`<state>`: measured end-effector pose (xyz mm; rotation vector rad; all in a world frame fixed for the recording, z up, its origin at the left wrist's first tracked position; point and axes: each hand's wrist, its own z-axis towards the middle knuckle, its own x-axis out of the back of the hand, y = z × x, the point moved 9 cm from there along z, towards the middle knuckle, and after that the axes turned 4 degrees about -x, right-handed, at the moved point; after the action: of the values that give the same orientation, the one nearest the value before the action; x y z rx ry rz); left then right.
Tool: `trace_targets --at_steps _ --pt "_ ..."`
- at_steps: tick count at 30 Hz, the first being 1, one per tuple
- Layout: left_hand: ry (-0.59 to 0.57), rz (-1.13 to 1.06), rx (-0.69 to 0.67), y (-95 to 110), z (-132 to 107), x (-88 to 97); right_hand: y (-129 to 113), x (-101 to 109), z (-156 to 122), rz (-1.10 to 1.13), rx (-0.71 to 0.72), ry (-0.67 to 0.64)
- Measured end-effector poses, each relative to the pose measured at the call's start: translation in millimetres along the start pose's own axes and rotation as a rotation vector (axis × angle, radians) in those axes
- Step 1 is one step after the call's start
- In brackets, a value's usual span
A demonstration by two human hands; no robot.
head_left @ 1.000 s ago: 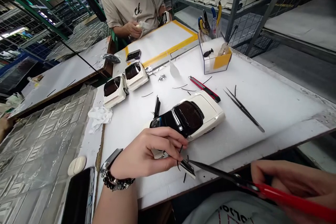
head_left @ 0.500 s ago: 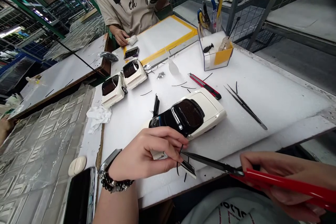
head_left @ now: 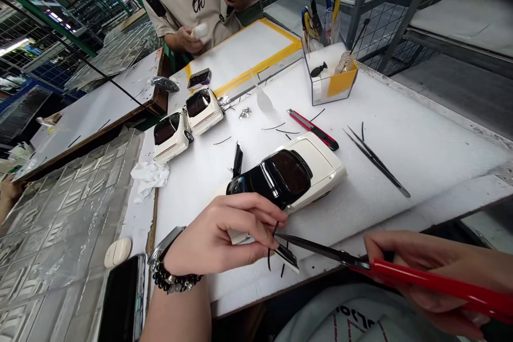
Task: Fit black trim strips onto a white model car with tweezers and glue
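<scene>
A white model car (head_left: pixel 323 157) with a black roof lies on the table, its far door (head_left: pixel 238 159) swung open. My left hand (head_left: pixel 224 230) is at its near side, thumb and fingers pinched around a thin black strip (head_left: pixel 276 228) beside the near open door (head_left: pixel 289 258). More thin black strip ends hang around that door. My right hand (head_left: pixel 417 262) is closed on red-handled scissors (head_left: pixel 320 248). Their dark blades point left, with the tips at the strip by my left fingertips. Whether the tips touch the strip, I cannot tell.
Tweezers (head_left: pixel 379 163) and a red utility knife (head_left: pixel 312 128) lie beyond the car. Two more white model cars (head_left: pixel 172 136) stand at the left. A clear tool box (head_left: pixel 331 77) stands at the back. A phone (head_left: pixel 122 299) lies front left. Opposite, a person (head_left: pixel 196 5) handles white parts.
My hands and the scissors have barely moved. The person opposite has lifted a hand with a white piece off the table.
</scene>
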<state>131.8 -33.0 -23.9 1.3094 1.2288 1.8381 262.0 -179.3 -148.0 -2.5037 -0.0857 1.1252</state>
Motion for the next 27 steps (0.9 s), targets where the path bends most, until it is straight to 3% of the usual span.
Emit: trace_targets --at_steps 6,13,27 --pt "-0.008 0.003 0.006 0.0 1.5 0.1 -0.9 -4.5 6.6 -0.018 0.043 -0.063" --pt "0.000 -0.014 0.010 0.5 1.5 1.0 3.8 1.0 2.7 0.001 0.069 -0.069" --pt "-0.006 -0.025 0.020 -1.7 2.3 1.3 -6.4 -8.8 3.8 -0.037 0.047 -0.042"
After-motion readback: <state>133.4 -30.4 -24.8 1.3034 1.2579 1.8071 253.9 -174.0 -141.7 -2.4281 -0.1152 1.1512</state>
